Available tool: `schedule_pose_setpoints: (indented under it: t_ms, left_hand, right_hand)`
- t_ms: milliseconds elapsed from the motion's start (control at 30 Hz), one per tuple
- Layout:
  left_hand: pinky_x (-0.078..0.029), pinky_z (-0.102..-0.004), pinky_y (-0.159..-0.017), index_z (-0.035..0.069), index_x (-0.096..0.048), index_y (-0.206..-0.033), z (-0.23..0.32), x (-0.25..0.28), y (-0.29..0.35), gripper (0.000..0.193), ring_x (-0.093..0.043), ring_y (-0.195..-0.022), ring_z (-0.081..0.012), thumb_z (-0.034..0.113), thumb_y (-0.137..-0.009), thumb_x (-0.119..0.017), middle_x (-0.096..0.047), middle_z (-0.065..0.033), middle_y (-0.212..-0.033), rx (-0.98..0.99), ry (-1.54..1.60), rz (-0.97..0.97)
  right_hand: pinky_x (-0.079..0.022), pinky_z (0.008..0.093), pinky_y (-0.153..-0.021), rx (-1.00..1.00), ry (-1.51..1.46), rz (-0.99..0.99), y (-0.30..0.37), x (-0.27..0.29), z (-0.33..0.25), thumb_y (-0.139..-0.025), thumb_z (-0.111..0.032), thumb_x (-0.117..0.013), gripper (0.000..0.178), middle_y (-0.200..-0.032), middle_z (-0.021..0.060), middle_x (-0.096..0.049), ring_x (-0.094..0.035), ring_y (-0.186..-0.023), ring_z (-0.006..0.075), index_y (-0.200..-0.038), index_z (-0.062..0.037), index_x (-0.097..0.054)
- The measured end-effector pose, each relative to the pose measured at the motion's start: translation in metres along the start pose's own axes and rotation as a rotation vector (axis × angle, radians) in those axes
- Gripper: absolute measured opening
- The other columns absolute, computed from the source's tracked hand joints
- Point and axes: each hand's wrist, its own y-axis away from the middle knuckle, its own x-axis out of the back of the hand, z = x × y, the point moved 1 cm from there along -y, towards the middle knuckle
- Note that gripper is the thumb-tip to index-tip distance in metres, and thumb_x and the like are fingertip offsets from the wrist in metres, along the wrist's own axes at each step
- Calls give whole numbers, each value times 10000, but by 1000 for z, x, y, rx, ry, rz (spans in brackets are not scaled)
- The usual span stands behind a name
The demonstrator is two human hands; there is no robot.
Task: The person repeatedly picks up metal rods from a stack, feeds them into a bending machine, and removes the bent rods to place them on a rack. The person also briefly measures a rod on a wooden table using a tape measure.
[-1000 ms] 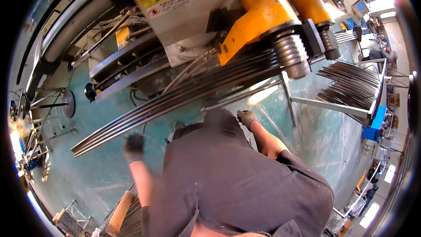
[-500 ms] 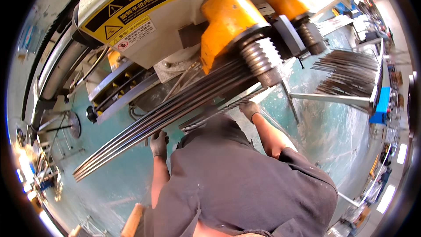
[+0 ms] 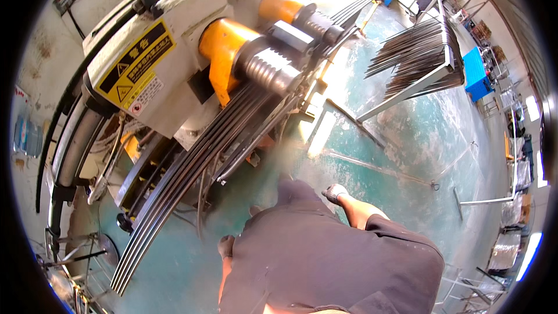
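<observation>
My right hand (image 3: 333, 193), in a grey work glove, is in front of my body to the right. Its fingers look loosely apart and nothing shows in them. My left hand (image 3: 225, 246), also gloved, hangs beside my dark shirt. Its fingers look curled, with no object visible in them. Both hands are apart from the machine. Nearest them is a bundle of long dark metal rods (image 3: 174, 189), lying slanted under an orange machine head (image 3: 225, 46) with a ribbed steel cylinder (image 3: 273, 71). A slim metal bar (image 3: 256, 136) runs beside the rods on the machine's near side.
A white machine housing (image 3: 139, 75) with yellow warning labels stands on the left. A metal rack (image 3: 407, 90) of dark rods and a blue bin (image 3: 478, 72) are at the right. Another thin frame (image 3: 488, 202) stands on the green floor (image 3: 401, 197).
My view has turned, and the machine sits further left and farther from me. Both hands have moved away from the rods and bar they were near.
</observation>
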Motion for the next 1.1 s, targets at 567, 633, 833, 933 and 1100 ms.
schedule_pose_setpoints:
  t_ms: [567, 633, 833, 933, 1100]
  left_hand:
    - [-539, -294, -817, -21, -759, -1123, 59, -65, -5, 311, -660, -894, -140, 219, -926, -744, -765, -69, -961, -55, 233, 36]
    - [-540, -296, -830, -18, -754, -1138, 62, -70, -8, 314, -660, -894, -147, 217, -931, -736, -768, -76, -974, -99, 137, 75]
    - [-548, -321, -846, 20, -776, -1145, 67, -72, 6, 327, -694, -905, -188, 262, -929, -730, -779, -91, -969, -125, 246, 82]
    - [-548, -334, -845, 15, -781, -1135, 104, -65, 43, 360, -713, -901, -218, 299, -917, -740, -782, -127, -964, 64, 140, 188]
    - [-551, -368, -800, 19, -770, -1077, 214, -23, 80, 311, -715, -852, -236, 276, -984, -622, -764, -135, -923, -294, 5, 192]
  right_hand:
    - [-498, 455, -1081, 304, -207, 182, -36, 92, -84, -974, -499, -550, 548, -1300, 196, -721, -668, -1238, 369, -1275, -90, -754]
    - [-502, 456, -1074, 307, -161, 149, -39, 91, -76, -970, -488, -548, 537, -1286, 206, -723, -674, -1221, 375, -1252, -84, -762]
    - [-499, 454, -1080, 409, 318, -12, -91, 34, 3, -980, -462, -539, 509, -1279, 215, -723, -668, -1229, 385, -1205, -73, -779]
    - [-499, 452, -1083, 219, 66, 4, -85, 35, 15, -988, -472, -543, 517, -1301, 210, -717, -657, -1256, 379, -1210, -69, -779]
    - [-553, 441, -967, 197, -158, 295, -123, 97, 11, -969, -481, -519, 503, -977, 170, -795, -753, -1022, 346, -905, -79, -814]
